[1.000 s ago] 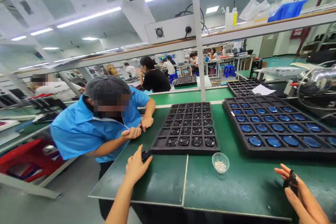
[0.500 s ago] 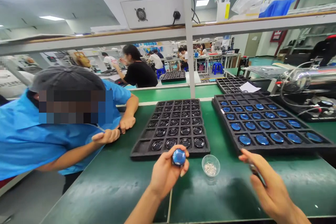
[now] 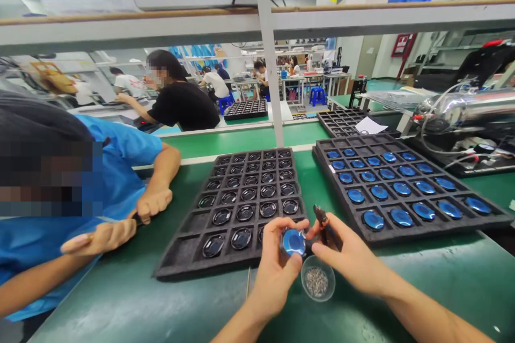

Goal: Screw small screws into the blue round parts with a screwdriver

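Observation:
My left hand (image 3: 277,268) grips a round part with a shiny blue face (image 3: 294,243), tilted toward me. In my right hand (image 3: 350,252) is a pair of pliers (image 3: 325,225), jaws pointing up; its handles are mostly hidden by my fingers. My right fingertips are close beside the round part, but I cannot tell whether they touch it. Just below both hands stands a small clear cup (image 3: 317,278) of tiny metal pieces. A black foam tray (image 3: 181,265) of black round parts lies behind my left hand. Another foam tray (image 3: 374,236), with blue-faced round parts, lies behind my right hand.
A co-worker in a blue shirt (image 3: 129,144) leans over the green table (image 3: 193,305) at left, both hands together around a tool. A white post (image 3: 269,64) and shelf (image 3: 161,27) stand beyond the trays. At right is a shiny metal cylinder (image 3: 462,110) with hoses.
My right hand has moved left, bringing the pliers beside the round part in my left hand. The view has shifted, and the blue-faced part has turned a little.

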A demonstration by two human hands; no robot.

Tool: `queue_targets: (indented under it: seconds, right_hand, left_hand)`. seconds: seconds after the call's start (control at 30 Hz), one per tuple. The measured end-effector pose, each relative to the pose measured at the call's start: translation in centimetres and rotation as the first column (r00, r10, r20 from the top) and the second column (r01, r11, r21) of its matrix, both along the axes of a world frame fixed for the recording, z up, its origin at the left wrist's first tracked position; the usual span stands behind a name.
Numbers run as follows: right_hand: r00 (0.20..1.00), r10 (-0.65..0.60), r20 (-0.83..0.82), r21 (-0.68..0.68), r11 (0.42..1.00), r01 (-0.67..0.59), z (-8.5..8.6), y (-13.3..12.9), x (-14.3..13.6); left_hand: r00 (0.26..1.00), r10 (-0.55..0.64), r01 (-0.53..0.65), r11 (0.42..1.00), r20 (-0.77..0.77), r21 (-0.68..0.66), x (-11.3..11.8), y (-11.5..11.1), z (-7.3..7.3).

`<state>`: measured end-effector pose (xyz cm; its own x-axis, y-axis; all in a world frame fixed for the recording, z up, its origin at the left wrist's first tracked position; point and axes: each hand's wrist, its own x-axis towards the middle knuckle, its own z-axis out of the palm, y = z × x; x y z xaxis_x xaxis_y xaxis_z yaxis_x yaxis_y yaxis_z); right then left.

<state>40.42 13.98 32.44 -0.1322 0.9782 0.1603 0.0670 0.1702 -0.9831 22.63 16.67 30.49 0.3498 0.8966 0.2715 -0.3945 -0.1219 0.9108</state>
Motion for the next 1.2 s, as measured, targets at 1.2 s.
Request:
queue_targets:
  seconds: [1.2]
  right_hand:
    - [0.505,-0.536,0.677,0.685,0.710,-0.165,-0.5,-1.4,1.4]
  left_hand:
    - [0.947,-0.178,0.270,0.892,0.268,-0.362,0.3,-0.3,1.0]
